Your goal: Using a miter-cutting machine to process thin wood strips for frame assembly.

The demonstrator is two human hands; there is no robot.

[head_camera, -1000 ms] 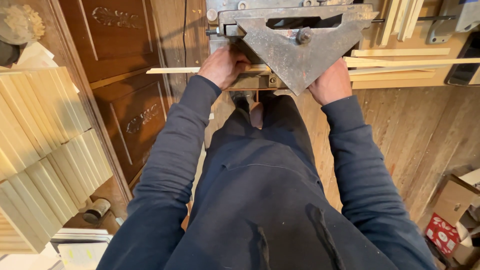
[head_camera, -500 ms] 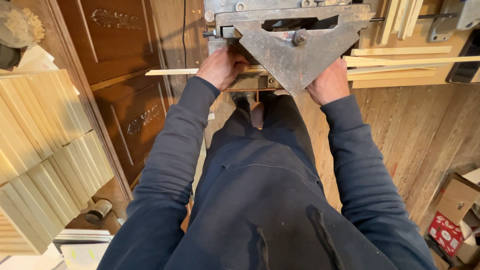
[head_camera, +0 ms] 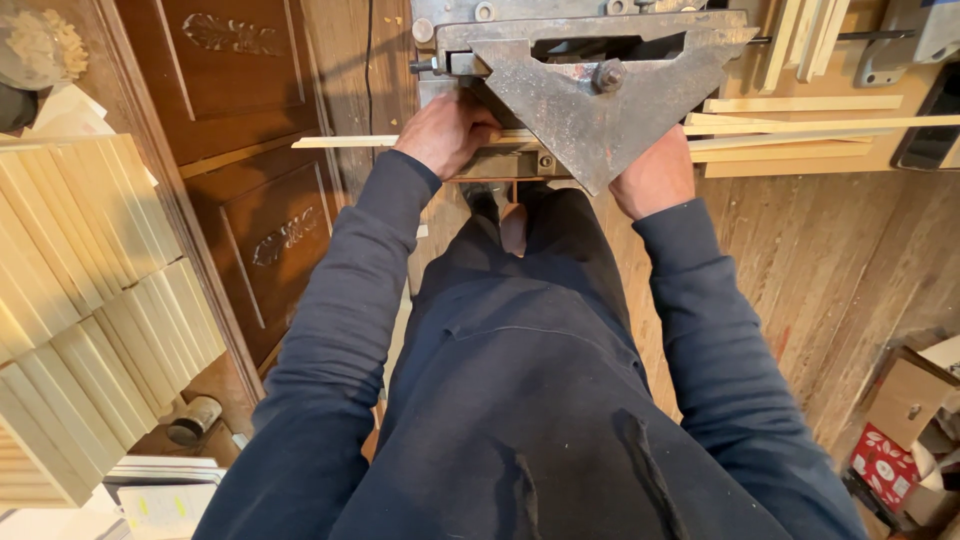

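Pale wooden slats (head_camera: pixel 90 300) stacked left; cardboard box (head_camera: pixel 905 400) lower right.

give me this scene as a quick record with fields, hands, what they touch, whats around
view: head camera looking down the person's dark blue sleeves and body
left hand: knuckles up, pressing on a long thin pale wooden strip
right hand: against the lower right edge of the grey triangular metal machine plate, fingers hidden
strip: lies level, passes under the plate
right of machine: more loose pale wooden strips
left side: stacked pale wooden slats beside a dark brown carved wooden door
floor: worn wooden planks
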